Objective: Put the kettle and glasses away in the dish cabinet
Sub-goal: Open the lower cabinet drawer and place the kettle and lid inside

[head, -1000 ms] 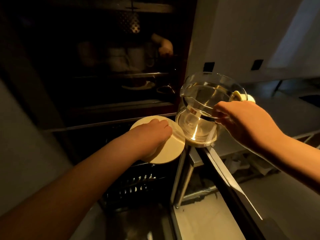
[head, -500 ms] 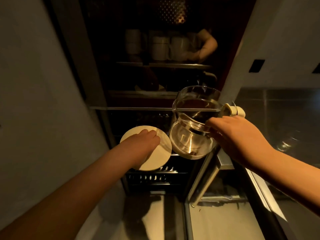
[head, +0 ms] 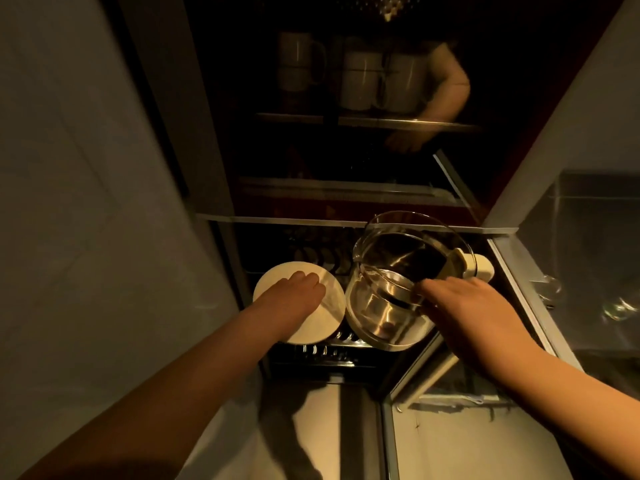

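My right hand [head: 460, 306] grips the clear glass kettle [head: 391, 292] by its cream handle and holds it tilted, mouth up and to the left, over the open lower compartment of the dish cabinet [head: 311, 355]. My left hand [head: 294, 299] holds the kettle's round cream lid [head: 322, 323] just left of the kettle, almost touching it. Wine glasses [head: 550, 289] stand on the counter at the right, dim and partly cut off.
The cabinet's dark glass upper door [head: 346, 98] shows white mugs [head: 360, 81] on a shelf and a reflection of an arm. The lower rack holds several dishes. An open door panel [head: 519, 289] angles along the right. A pale wall [head: 86, 202] closes the left.
Both hands have carried the lid and kettle left and down, from beside the cabinet's edge to over the open lower rack. The view has turned to face the cabinet.
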Action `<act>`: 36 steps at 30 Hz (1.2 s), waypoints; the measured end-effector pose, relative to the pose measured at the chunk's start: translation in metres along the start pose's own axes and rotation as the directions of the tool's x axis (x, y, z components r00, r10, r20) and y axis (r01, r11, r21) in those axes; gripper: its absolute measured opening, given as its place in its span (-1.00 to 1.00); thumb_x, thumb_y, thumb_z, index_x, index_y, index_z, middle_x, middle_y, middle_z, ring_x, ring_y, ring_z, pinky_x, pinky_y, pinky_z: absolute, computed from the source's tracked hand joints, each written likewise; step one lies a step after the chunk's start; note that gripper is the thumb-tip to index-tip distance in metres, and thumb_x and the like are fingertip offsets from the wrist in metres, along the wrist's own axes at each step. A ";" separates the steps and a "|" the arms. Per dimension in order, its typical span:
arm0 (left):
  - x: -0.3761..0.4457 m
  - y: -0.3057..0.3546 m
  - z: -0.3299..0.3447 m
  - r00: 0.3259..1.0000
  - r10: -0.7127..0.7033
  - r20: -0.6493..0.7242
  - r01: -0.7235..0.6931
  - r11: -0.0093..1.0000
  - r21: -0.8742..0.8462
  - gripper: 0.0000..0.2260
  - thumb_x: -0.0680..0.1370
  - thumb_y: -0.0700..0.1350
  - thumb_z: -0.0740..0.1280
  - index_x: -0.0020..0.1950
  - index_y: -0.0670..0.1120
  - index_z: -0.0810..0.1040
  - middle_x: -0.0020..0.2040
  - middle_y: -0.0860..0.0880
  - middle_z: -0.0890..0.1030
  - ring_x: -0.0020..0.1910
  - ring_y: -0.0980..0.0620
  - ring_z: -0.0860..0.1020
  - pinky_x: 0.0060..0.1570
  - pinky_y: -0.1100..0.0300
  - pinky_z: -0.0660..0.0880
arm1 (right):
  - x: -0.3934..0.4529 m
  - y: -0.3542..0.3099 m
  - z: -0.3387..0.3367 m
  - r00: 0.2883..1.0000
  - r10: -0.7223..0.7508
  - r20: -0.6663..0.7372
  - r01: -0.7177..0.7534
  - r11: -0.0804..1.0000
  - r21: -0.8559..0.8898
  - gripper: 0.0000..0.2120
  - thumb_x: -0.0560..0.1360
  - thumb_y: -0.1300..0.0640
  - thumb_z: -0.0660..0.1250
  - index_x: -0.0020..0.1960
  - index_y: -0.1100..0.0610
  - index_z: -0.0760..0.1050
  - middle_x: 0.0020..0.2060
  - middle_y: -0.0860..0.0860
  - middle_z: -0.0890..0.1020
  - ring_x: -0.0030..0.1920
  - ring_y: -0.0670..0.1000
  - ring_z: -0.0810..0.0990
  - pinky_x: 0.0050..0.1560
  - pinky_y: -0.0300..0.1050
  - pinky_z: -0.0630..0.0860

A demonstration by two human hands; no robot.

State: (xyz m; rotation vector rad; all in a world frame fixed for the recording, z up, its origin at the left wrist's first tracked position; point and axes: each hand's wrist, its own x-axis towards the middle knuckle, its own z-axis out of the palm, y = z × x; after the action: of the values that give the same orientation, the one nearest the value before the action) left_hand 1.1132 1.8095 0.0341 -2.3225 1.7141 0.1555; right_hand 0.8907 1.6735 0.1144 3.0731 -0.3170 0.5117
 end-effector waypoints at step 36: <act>0.101 -0.022 0.078 0.991 -0.135 0.013 0.135 0.986 -0.102 -0.62 0.54 -0.28 0.21 0.37 -0.19 0.31 0.34 -0.18 0.31 0.31 -0.16 0.31 0.22 -0.01 0.37 | 0.007 -0.008 0.107 0.995 0.081 0.058 -0.081 0.997 -0.008 -0.37 -0.11 0.23 0.66 -0.07 0.06 0.56 -0.26 -0.04 0.64 -0.29 0.01 0.62 -0.27 -0.05 0.58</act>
State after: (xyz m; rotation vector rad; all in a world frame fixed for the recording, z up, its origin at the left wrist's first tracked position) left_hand 1.1691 1.7426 -0.0615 -2.5002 1.5743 0.2303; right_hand 0.9327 1.6752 0.0155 3.0844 -0.4453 0.4232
